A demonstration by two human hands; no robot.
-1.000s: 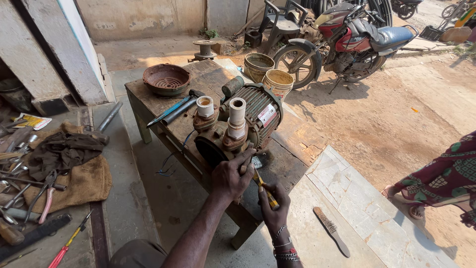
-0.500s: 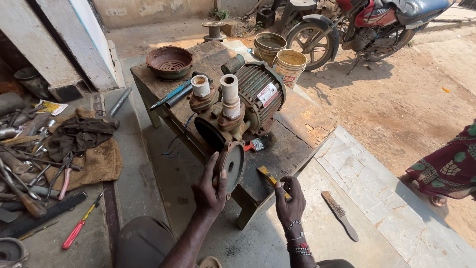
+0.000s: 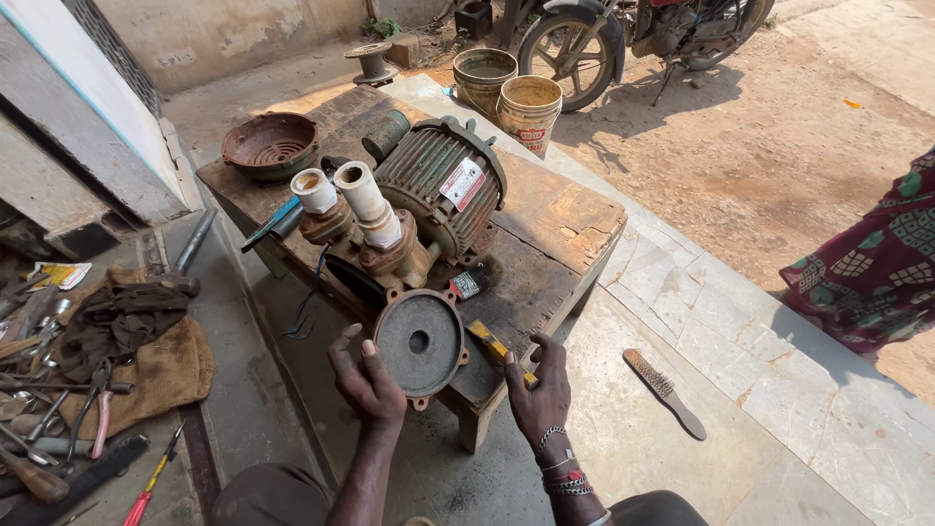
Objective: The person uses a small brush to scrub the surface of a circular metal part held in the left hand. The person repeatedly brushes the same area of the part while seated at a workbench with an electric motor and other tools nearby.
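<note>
Since the earlier views, the round grey cast-metal cover plate with a central hole and small bolt lugs (image 3: 420,342) has come away from the front of the grey-green ribbed electric pump motor (image 3: 440,191) and now stands tilted just in front of the pump's open casing, at the near edge of the worn wooden workbench (image 3: 545,219). On the near-left side of the motor, the left hand (image 3: 368,382) is half open, palm turned toward the cover, fingers spread and curled at the plate's left rim; whether it grips the rim or only steadies it cannot be told. On the near-right side of the motor, the right hand (image 3: 539,389) is loosely closed around the lower end of a yellow-handled screwdriver (image 3: 497,346), whose shaft lies against the bench edge just right of the cover. Removal of the cover leaves the dark interior of the casing exposed, which suggests that the dismantling stage is well advanced. Two white plastic pipe stubs (image 3: 362,190) rise from the rusty pump body on the motor's left. Beyond the motor to the left rests a rusty round fan guard (image 3: 270,144); behind it stand two yellowish buckets (image 3: 530,109). To the near right of the motor, a wire brush (image 3: 664,393) lies on the tiled floor.
</note>
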